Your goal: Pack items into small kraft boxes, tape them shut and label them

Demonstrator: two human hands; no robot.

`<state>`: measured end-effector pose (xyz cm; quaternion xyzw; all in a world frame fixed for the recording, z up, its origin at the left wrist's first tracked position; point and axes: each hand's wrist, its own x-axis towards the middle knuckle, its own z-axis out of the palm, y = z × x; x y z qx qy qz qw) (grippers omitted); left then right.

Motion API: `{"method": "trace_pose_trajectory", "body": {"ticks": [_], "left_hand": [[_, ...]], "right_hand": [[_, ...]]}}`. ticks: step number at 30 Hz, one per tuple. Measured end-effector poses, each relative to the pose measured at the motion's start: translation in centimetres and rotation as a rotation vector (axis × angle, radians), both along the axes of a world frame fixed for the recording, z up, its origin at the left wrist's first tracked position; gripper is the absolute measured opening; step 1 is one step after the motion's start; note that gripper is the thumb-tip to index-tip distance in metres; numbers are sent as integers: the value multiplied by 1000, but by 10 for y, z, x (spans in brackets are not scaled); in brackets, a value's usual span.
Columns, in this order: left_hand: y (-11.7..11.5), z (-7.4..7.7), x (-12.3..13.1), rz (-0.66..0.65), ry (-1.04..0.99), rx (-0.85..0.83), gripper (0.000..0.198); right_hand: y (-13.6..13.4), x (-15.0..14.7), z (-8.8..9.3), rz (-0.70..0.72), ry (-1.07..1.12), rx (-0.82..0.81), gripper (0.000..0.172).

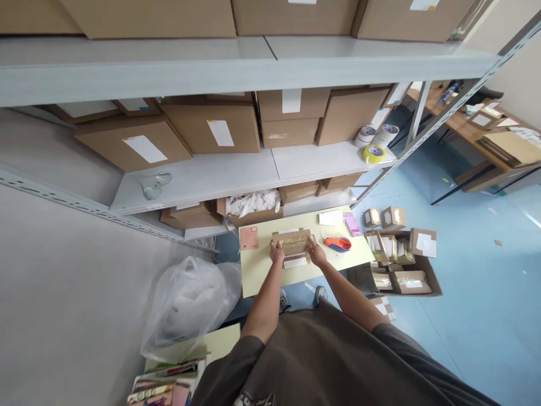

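A small brown cardboard box (293,246), taped across its top, sits on a pale yellow table (262,273). My left hand (276,251) grips the box's left end and my right hand (316,252) grips its right end, fingers closed round the edges. A white label shows on the box's near side. An orange and blue tape dispenser (338,243) lies just right of my right hand. A reddish-brown card (249,237) lies left of the box, and a white slip of paper (330,217) lies behind it.
Grey metal shelving (236,172) holding large cardboard boxes stands behind the table, with tape rolls (374,152) at its right end. An open carton of small taped boxes (399,260) sits on the blue floor to the right. A clear plastic bag (190,301) rests at left.
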<state>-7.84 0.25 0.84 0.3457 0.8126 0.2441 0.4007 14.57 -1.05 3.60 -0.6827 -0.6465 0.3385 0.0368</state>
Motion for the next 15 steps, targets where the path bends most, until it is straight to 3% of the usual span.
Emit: {"method": "trace_pose_trajectory", "body": {"ticks": [7,15], "left_hand": [[5,6,1,23,37,-2,57],[13,7,0,-78,276,-87,63]], "right_hand": [[16,49,9,42,112,253,68],[41,158,11,-34,153,271,63]]}}
